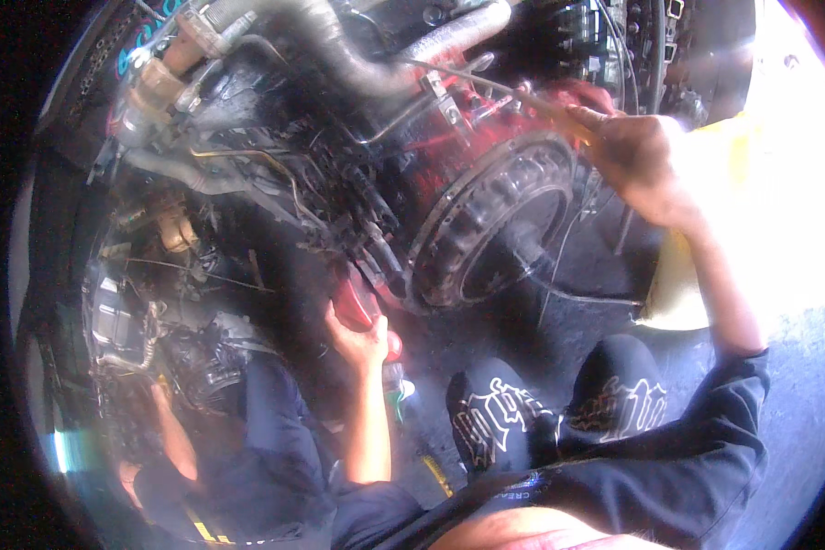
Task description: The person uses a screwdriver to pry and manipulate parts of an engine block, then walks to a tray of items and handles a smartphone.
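Right hand (pixel 637 156): closed around thin tool (pixel 532 96) above flywheel (pixel 500 220) | Left hand (pixel 362 339): fingers gripping red engine part (pixel 357 302) below-left of flywheel

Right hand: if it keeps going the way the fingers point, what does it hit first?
Probably the red engine housing just above the round toothed flywheel. The right hand points up-left with a thin rod at its fingertips; depth is unclear.
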Motion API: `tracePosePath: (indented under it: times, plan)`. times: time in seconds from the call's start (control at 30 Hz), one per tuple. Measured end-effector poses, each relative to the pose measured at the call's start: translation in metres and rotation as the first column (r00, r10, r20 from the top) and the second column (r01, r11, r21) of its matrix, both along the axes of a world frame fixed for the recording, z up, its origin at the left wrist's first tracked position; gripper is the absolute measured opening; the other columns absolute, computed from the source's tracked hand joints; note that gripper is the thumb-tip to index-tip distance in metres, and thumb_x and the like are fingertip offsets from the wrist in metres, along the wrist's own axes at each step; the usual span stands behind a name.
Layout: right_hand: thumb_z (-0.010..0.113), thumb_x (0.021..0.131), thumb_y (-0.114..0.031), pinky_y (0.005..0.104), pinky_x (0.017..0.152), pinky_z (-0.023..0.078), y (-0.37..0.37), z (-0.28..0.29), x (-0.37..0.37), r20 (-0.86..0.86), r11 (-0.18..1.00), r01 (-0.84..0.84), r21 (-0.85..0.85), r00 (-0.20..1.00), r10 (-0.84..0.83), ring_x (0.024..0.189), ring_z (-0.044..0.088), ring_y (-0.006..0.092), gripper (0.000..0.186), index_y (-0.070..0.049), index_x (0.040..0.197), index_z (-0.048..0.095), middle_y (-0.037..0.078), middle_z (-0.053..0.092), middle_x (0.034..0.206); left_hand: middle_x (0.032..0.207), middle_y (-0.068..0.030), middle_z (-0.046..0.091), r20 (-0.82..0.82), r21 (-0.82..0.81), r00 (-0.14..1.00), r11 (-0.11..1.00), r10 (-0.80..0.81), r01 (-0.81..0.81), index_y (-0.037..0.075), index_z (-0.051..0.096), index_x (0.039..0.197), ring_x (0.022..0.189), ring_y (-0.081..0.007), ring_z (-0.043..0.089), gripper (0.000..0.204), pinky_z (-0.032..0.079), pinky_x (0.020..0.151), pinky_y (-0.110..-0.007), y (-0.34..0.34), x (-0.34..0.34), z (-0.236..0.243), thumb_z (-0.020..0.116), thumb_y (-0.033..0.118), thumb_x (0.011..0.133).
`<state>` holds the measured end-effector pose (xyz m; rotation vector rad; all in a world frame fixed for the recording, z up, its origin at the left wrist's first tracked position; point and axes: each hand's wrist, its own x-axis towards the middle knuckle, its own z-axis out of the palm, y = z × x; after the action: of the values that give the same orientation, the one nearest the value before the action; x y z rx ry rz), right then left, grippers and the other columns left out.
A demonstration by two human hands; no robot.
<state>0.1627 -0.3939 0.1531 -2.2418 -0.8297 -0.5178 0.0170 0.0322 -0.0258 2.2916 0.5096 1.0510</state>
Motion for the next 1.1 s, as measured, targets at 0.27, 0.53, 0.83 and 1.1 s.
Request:
tracePosePath:
  times: [0.27, 0.53, 0.83, 1.1]
  plan:
    - [0.061, 0.082, -0.007, 0.0379, 0.072, 0.054, 0.001, 0.025, 0.002, 0.071, 0.997, 0.043, 0.064, 0.996, -0.047, 0.079, 0.068, 0.0344, 0.032, -0.009, 0.113, 0.068, 0.022, 0.067, 0.089, 0.124, -0.0220, 0.054, 0.001, 0.053, 1.000, 0.998, -0.028, 0.028, -0.002, 0.039, 0.132, 0.115, -0.0342, 0.055, 0.086, 0.041, 0.102, -0.043, 0.000, -0.002, 0.003, 0.079, 0.005, 0.056]
    - [0.058, 0.082, -0.005, 0.0406, 0.077, 0.051, 0.006, 0.029, -0.021, 0.027, 0.998, 0.054, 0.018, 0.998, -0.055, 0.085, 0.065, 0.0340, 0.032, -0.008, 0.112, 0.068, 0.021, 0.066, 0.087, 0.132, -0.0237, 0.049, -0.106, -0.038, 0.992, 0.996, 0.072, -0.077, -0.001, 0.036, 0.136, 0.124, -0.0319, 0.050, 0.087, 0.037, 0.107, -0.040, -0.012, -0.008, 0.014, 0.079, 0.007, 0.060]
    - [0.060, 0.085, -0.012, 0.0436, 0.060, 0.051, 0.009, -0.027, -0.023, -0.084, 0.986, 0.133, 0.104, 0.989, -0.124, 0.065, 0.064, 0.0382, 0.029, -0.009, 0.113, 0.067, 0.022, 0.062, 0.071, 0.127, -0.0238, 0.053, -0.089, -0.030, 0.990, 0.993, 0.110, -0.113, -0.006, 0.040, 0.134, 0.119, -0.0330, 0.054, 0.083, 0.041, 0.103, -0.039, -0.039, -0.010, 0.021, 0.075, 0.011, 0.060]
    - [0.053, 0.083, -0.005, 0.0421, 0.063, 0.049, 0.033, -0.086, -0.003, 0.037, 0.987, 0.115, 0.111, 0.992, -0.120, 0.068, 0.062, 0.0328, 0.051, -0.012, 0.134, 0.052, 0.015, 0.060, 0.071, 0.124, -0.0196, 0.056, 0.072, 0.004, 0.997, 0.999, -0.042, 0.041, -0.006, 0.042, 0.131, 0.114, -0.0268, 0.056, 0.074, 0.041, 0.101, -0.038, -0.026, 0.000, 0.002, 0.072, 0.005, 0.063]
